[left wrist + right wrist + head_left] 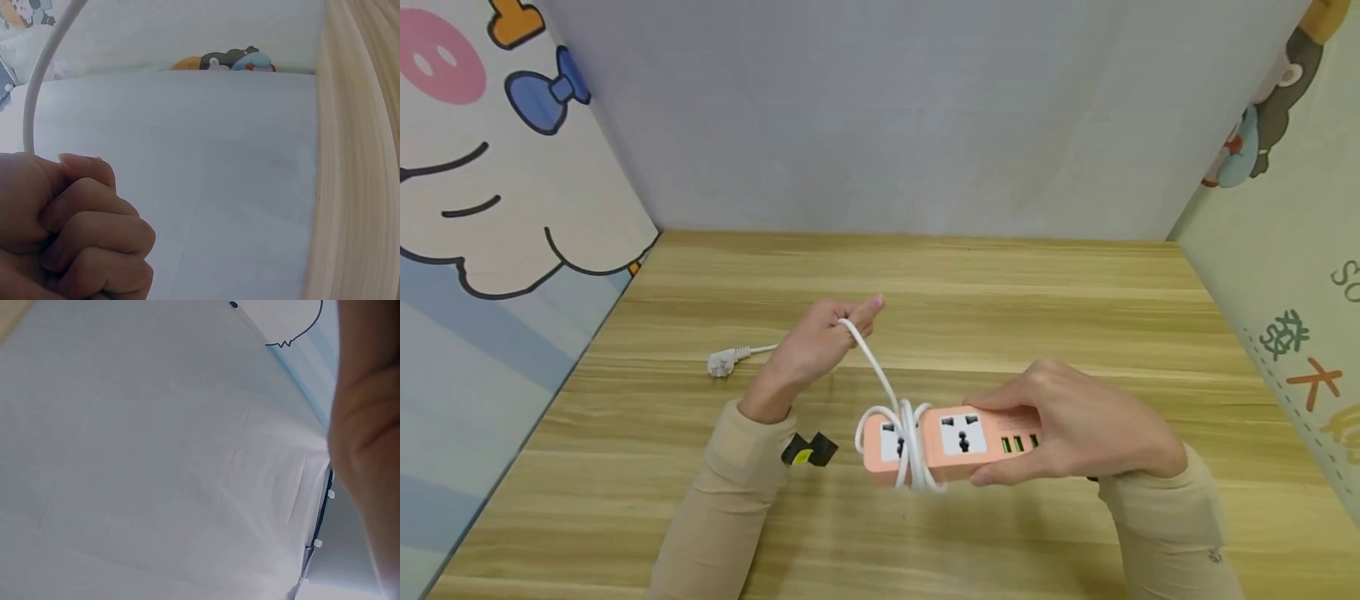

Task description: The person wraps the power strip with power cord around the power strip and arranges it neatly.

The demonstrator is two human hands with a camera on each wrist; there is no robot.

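Observation:
My right hand [1075,425] grips the right end of a pink power strip [988,433] above the table, thumb on the near side and fingers on the far side. White sockets and several USB ports face up. Around the strip's left part, the white cord [912,446] is wound in several loops. A length of it rises to my left hand [816,342], whose fingers curl round the cord. In the left wrist view, those curled fingers [103,231] show with the cord [37,87] arching above. Past the left hand, the cord ends in a white plug [722,362] lying on the table.
The wood-grain table [925,283] meets a pale back wall [910,117]. Cartoon-printed panels stand on the left [512,167] and right [1285,275]. A small black item with a yellow mark [808,450] shows beside the left sleeve [730,483].

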